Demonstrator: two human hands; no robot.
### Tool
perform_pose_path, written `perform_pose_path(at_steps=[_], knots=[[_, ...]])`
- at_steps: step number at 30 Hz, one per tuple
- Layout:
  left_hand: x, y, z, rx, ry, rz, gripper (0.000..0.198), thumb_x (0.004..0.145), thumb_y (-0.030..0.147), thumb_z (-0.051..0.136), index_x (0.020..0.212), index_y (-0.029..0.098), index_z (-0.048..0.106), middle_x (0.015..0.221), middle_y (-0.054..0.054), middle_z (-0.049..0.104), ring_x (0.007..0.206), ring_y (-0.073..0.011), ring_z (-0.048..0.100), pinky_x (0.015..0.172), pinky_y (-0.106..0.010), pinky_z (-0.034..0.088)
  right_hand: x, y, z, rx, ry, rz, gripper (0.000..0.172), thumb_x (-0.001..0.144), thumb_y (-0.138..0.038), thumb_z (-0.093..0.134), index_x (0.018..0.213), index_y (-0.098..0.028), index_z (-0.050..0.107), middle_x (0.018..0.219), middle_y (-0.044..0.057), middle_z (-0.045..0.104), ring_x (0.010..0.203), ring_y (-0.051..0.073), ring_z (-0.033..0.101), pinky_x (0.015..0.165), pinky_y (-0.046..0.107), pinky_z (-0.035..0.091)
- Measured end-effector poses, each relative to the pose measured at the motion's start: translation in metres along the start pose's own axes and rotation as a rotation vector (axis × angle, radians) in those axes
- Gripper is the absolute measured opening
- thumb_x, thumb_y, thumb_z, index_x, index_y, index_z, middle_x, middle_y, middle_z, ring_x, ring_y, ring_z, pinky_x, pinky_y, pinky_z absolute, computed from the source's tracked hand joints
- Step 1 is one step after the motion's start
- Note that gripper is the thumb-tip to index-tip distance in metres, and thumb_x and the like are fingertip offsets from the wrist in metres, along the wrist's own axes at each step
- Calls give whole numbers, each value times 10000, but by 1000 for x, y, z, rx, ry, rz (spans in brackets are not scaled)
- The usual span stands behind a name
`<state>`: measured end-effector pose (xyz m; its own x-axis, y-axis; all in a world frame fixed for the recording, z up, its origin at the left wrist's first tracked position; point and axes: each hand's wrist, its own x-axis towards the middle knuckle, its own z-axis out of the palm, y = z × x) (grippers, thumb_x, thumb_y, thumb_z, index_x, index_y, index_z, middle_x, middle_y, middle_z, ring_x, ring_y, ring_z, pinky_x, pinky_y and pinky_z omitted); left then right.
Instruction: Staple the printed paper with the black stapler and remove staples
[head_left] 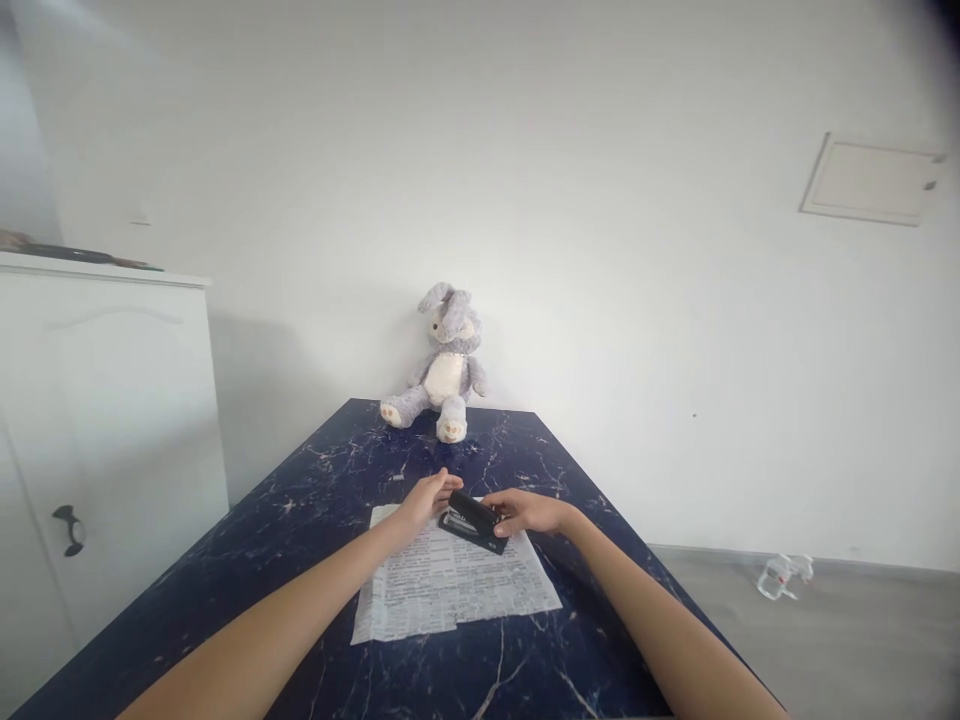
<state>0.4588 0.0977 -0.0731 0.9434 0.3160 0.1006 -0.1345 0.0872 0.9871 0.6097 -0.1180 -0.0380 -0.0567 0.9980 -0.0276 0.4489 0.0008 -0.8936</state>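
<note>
A black hole punch (474, 517) is over the far edge of a sheet of printed paper (457, 585), tilted down to the right. My right hand (525, 511) grips its right end, thumb in front and fingers behind. At the other end, my left hand (427, 503) has its fingers stretched out beside the punch; whether they touch it I cannot tell. The paper looks like newsprint and lies on the dark blue marbled table (495, 665).
A grey plush rabbit (444, 375) sits at the table's far end against the white wall. Near it lies a small pale piece (398, 477). To the left stands a white cabinet (112, 400). Clear plastic bottles (780, 577) are on the floor at right.
</note>
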Motion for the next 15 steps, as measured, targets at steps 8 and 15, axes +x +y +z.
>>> perform_pose_path(at_steps=[8, 15], knots=[[-1, -3, -5, -51, 15, -34, 637, 791, 749, 710, 982, 143, 753, 1126, -161, 718, 1080, -297, 663, 962, -388, 470, -1, -4, 3, 3, 1, 10, 546, 812, -526, 820, 1199, -153, 719, 1038, 65, 700, 900, 213, 632, 824, 320, 516], [-1, 0, -3, -94, 33, -75, 597, 847, 711, 674, 972, 134, 762, 1094, -157, 732, 1018, -267, 670, 935, -358, 479, -3, -7, 5, 44, 7, 16, 552, 807, -497, 831, 1216, -146, 712, 1086, 76, 709, 969, 235, 643, 875, 340, 515]])
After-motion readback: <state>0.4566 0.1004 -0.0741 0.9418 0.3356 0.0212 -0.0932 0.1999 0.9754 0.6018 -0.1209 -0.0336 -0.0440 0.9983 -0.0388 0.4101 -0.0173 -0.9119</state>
